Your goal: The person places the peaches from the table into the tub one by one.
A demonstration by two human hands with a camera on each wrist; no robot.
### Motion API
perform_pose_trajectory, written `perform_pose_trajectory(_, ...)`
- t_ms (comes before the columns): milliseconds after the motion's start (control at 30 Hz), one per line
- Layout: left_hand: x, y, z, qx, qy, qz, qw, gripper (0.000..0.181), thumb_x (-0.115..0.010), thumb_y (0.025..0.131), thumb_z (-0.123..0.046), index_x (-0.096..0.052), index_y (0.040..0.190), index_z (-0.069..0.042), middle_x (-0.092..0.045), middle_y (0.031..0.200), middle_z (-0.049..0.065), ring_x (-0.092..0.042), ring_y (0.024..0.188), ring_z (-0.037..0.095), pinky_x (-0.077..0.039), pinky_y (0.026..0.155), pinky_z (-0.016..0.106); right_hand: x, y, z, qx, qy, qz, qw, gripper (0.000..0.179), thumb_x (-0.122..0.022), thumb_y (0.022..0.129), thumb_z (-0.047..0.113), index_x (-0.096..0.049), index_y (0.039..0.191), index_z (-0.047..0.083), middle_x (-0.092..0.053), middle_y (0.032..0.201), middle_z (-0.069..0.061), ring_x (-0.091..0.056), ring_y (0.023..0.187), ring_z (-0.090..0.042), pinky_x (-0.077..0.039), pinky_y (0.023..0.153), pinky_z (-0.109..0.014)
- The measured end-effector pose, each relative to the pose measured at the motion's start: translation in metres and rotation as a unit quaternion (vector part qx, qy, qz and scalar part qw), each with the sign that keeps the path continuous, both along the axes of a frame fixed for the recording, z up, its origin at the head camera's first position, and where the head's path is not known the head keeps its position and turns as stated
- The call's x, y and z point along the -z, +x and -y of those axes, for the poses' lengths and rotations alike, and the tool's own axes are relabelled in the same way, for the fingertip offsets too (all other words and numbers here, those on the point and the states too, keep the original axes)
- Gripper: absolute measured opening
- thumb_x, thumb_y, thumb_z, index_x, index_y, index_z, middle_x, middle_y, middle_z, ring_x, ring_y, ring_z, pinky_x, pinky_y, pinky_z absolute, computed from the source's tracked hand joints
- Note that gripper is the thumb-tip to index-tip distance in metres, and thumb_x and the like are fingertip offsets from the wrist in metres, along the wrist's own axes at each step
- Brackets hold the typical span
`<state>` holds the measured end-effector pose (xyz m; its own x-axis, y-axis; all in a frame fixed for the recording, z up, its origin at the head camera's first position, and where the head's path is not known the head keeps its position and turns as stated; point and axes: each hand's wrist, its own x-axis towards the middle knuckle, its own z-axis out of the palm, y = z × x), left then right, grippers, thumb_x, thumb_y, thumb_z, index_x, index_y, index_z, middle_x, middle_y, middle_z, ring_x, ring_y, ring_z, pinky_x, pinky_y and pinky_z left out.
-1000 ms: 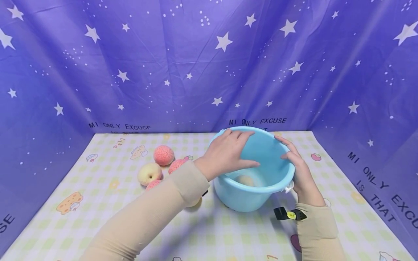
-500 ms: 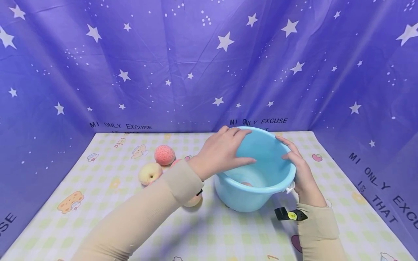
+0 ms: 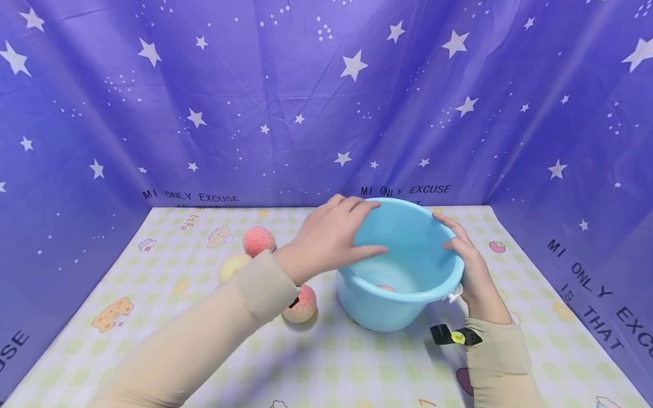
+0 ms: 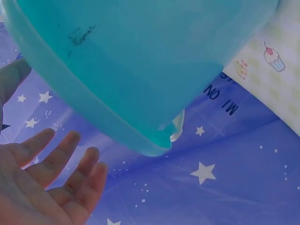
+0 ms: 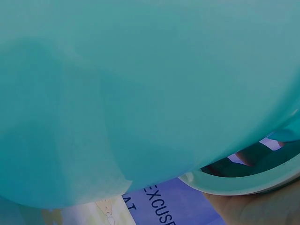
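Observation:
A light blue bucket (image 3: 385, 311) stands on the checked tablecloth, right of the middle in the head view. My right hand (image 3: 476, 277) grips its right rim, with the thumb over the inside. Across the left rim reaches my left hand (image 3: 323, 238), fingers loosely spread and nothing in them; the left wrist view shows those fingers (image 4: 65, 154) apart from the rim. On the bucket's floor a bit of a pinkish peach-like fruit (image 3: 386, 288) shows, the rest hidden by the near wall. The right wrist view is mostly filled by the bucket's wall (image 5: 140, 93).
Left of the bucket lie a coral-red rough-skinned fruit (image 3: 259, 241), a pale yellow one (image 3: 233, 267) and a pink-and-cream one (image 3: 305, 306), partly covered by my left sleeve (image 3: 214, 334). A purple starry curtain (image 3: 306, 85) hangs behind and at both sides.
My left hand has drawn back leftward over the bucket's rim. The fruit inside has turned from a pale side to a pinkish one. My right hand keeps its grip.

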<state>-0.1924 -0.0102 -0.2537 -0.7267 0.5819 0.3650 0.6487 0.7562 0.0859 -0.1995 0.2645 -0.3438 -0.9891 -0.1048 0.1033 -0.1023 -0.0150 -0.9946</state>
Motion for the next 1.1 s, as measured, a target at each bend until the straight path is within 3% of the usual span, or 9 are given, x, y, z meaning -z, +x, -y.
perform_pose_trajectory(567, 0.002, 0.009, 0.024, 0.014, -0.002, -0.030, 0.9995, 0.072, -0.069, 0.086, -0.056, -0.053, 0.141, -0.013, -0.064, 0.129, 0.005, -0.058, 0.111, 0.024, -0.051, 0.092, 0.034, 0.001, 0.000, -0.001, -0.001, -0.002, -0.001, 1.0000, 0.066, -0.029, 0.091, 0.005, -0.031, 0.153, 0.027, -0.023, 0.157, -0.001, -0.037, 0.127, -0.014, -0.040, 0.094, -0.026)
perform_pose_trajectory(1100, 0.009, 0.016, 0.042, 0.028, -0.016, -0.045, 0.9984, 0.072, -0.071, 0.085, -0.055, -0.055, 0.139, -0.010, -0.063, 0.133, 0.009, -0.058, 0.116, 0.026, -0.049, 0.099, 0.036, 0.000, 0.000, 0.001, -0.004, -0.004, -0.003, 1.0000, 0.065, -0.029, 0.091, 0.005, -0.033, 0.151, 0.028, -0.024, 0.156, -0.001, -0.038, 0.126, -0.013, -0.042, 0.093, -0.024)
